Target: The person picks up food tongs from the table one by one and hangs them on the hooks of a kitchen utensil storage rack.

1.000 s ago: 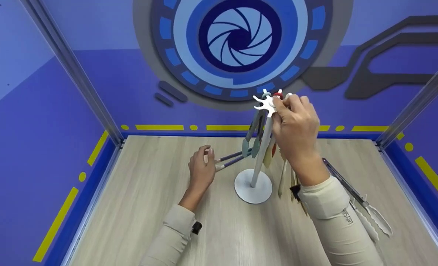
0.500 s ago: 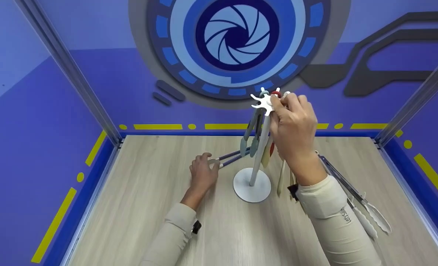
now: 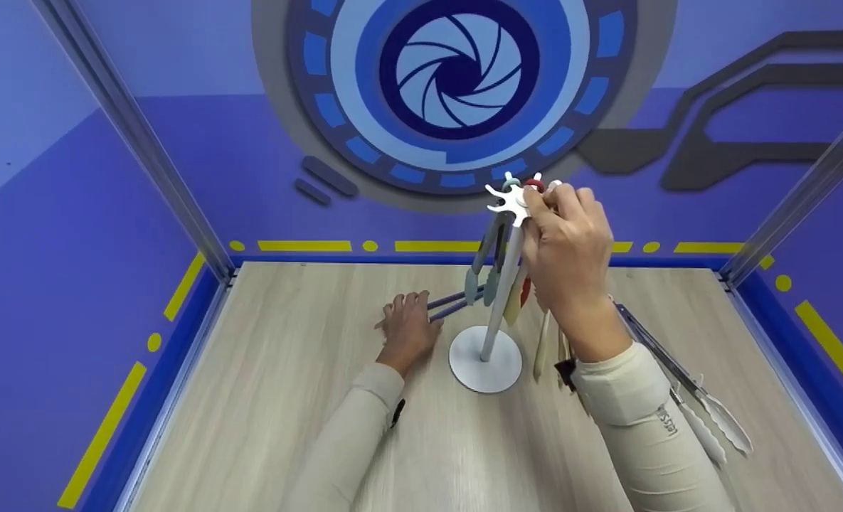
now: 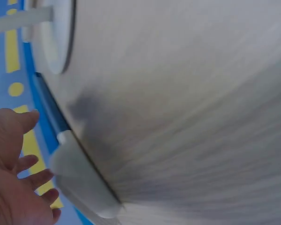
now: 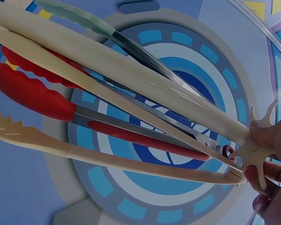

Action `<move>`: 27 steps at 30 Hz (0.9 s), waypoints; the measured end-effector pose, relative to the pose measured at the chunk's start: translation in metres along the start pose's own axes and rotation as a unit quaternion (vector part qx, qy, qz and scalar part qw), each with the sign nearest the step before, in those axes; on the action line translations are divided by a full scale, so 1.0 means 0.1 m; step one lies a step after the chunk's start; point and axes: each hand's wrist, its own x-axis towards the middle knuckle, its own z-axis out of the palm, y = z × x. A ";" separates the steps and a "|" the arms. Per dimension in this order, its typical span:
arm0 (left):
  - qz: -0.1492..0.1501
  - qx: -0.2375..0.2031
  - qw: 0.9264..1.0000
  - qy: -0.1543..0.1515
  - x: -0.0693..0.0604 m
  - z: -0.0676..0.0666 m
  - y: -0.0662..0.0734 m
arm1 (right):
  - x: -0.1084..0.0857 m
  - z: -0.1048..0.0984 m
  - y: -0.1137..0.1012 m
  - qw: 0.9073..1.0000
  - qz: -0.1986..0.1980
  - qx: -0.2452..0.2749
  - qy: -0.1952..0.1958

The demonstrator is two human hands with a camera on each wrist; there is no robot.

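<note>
- Two hands are at work above the tabletop (image 3: 250,427); the right hand (image 3: 570,245) is raised, its thumb and fingers pinching the hooked top (image 3: 510,205) of a hook stand (image 3: 501,306).
- The left hand (image 3: 408,328) lies low, left of the stand, palm down with fingers loosely spread, over the heads of blue-handled tongs (image 3: 455,307); whether it touches them I cannot tell.
- Those tongs lie on the tabletop, handles pointing toward its back edge and passing behind the stand.
- The stand tilts slightly, its round base (image 3: 485,373) near the middle of the tabletop.
- From its hooks hang mint-tipped tongs (image 3: 472,286) on the left, with red tongs (image 5: 35,96) and beige tongs (image 5: 131,162) farther right, partly behind the right hand in the head view.
- Metal tongs (image 3: 688,380) lie toward the tabletop's right edge, partly under the right sleeve (image 3: 649,427), heads toward the near right corner.
- Beyond the back edge stands a blue-purple wall (image 3: 200,163) with a large circular design (image 3: 458,71).
</note>
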 end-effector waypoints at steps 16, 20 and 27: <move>-0.041 -0.025 0.999 -0.014 0.06 0.12 -0.18 | 0.00 0.02 -0.01 0.999 0.003 0.038 -0.003; -0.049 -0.030 0.998 -0.021 0.08 0.08 -0.17 | 0.01 0.01 0.01 0.999 0.006 0.045 -0.004; -0.068 -0.042 0.996 -0.032 0.11 0.06 -0.13 | 0.01 0.00 0.03 0.999 0.012 0.048 -0.006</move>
